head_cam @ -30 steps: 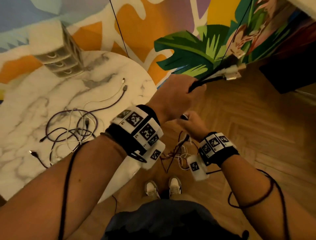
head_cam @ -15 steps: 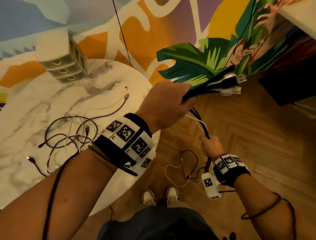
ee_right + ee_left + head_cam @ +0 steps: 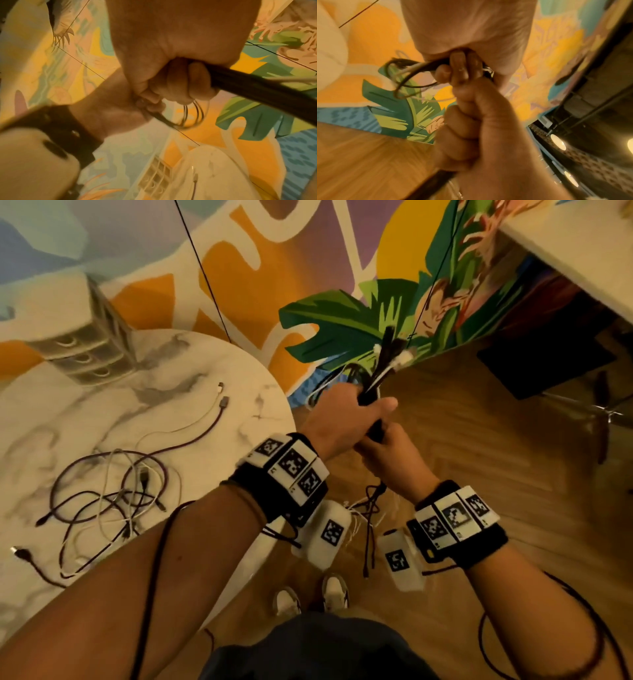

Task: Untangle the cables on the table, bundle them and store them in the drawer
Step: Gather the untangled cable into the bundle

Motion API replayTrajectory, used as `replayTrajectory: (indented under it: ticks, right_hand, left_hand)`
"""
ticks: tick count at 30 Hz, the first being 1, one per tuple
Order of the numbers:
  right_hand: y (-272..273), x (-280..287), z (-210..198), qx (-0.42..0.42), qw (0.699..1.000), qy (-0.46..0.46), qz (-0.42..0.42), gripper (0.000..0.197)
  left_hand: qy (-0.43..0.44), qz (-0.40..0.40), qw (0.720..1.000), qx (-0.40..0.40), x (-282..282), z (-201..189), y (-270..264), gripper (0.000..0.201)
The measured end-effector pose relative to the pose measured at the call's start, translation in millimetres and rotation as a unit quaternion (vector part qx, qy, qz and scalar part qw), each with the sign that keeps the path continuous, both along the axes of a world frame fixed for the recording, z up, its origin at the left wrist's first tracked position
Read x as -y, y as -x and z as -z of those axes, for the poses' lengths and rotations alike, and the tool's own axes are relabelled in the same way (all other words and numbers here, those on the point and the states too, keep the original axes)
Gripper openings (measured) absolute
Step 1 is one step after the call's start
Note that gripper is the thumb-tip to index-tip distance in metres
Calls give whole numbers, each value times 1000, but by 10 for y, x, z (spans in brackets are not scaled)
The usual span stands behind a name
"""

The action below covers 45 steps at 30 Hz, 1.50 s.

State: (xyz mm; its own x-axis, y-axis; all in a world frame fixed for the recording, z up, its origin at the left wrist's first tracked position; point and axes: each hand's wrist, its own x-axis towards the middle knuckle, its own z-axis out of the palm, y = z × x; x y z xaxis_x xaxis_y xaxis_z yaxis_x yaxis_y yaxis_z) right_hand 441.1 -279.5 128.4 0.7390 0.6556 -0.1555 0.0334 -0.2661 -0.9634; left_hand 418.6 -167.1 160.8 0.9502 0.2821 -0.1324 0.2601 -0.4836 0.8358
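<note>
Beside the table, over the wooden floor, both hands hold a bundle of black and white cables. My left hand grips it in a fist, with the connector ends sticking up past the thumb and loops showing behind the knuckles. My right hand grips the same bundle just below, and loose ends hang under it. The left wrist view shows the loops beside my left hand's curled fingers. In the right wrist view, my right hand is clenched round the dark bundle. A tangle of cables lies on the marble table.
A small white drawer unit stands at the back of the round table, its drawers closed. A painted wall runs behind. A dark cabinet and a white tabletop are at the right. My shoes are on the parquet below.
My right hand has come up along the cables from low near the floor to just under my left hand. The left hand has turned the connector ends from pointing right to pointing up.
</note>
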Motion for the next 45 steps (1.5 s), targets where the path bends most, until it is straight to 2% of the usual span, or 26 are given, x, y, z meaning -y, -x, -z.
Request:
replayTrajectory:
  ticks: [2,3,6,8,10,14,18,23,26,31,34,35,36,37,39,40,43,45]
  right_hand:
    - [-33,-25,163,-22,999,-19,23,36]
    - [-67,-7,292,-26,999,1,29,39]
    - [-144,127,729,-38,992,114,38,44]
    - [-194,247,1035,-72,979,182,61,38]
    - [-240,294,1299,-90,963,242,70,34]
    - [-258,242,1624,-106,933,341,41,40]
    - [-376,88,1749,-67,902,425,-18,32]
    - [-531,43,1800,-69,899,433,18,39]
    - [-519,62,1876,-136,905,400,47,37]
    - [-721,-2,1852,-170,910,336,174,37]
    - [-879,-95,1725,-159,917,253,266,30]
    - [-909,-111,1698,-133,919,230,291,24]
    - [-911,-126,1674,-111,923,232,287,21]
    - [-904,-122,1728,-74,932,254,249,21]
    - [-842,-61,1787,-34,934,331,129,21]
    - [-816,-20,1815,-30,925,373,65,24]
    - [-752,16,1713,-9,898,436,-62,46]
    - [-706,-86,1526,61,900,415,-114,62]
  left_hand:
    - [-9,6,998,56,30,-118,-23,32]
    - [-23,9,996,85,39,-188,-24,32]
    - [-79,4,985,156,-48,-398,-32,29]
    - [-107,-11,977,186,-166,-524,-36,30]
    - [-129,-25,971,200,-273,-579,-29,26]
    - [-155,-38,965,207,-382,-541,5,17]
    - [-184,-37,962,198,-449,-469,65,24]
    - [-210,-61,944,247,-574,-621,103,24]
    - [-218,-68,940,252,-647,-639,118,25]
    - [-207,-91,941,252,-731,-581,109,25]
    - [-201,-99,940,258,-793,-672,78,23]
    - [-199,-104,938,264,-808,-699,62,22]
    - [-198,-110,936,269,-821,-718,44,20]
    - [-196,-115,935,272,-827,-728,30,19]
    - [-189,-116,936,275,-819,-706,5,21]
    - [-185,-112,937,276,-804,-684,-4,24]
    - [-160,-98,944,272,-713,-567,-44,26]
    - [-152,-91,951,253,-636,-449,-83,25]
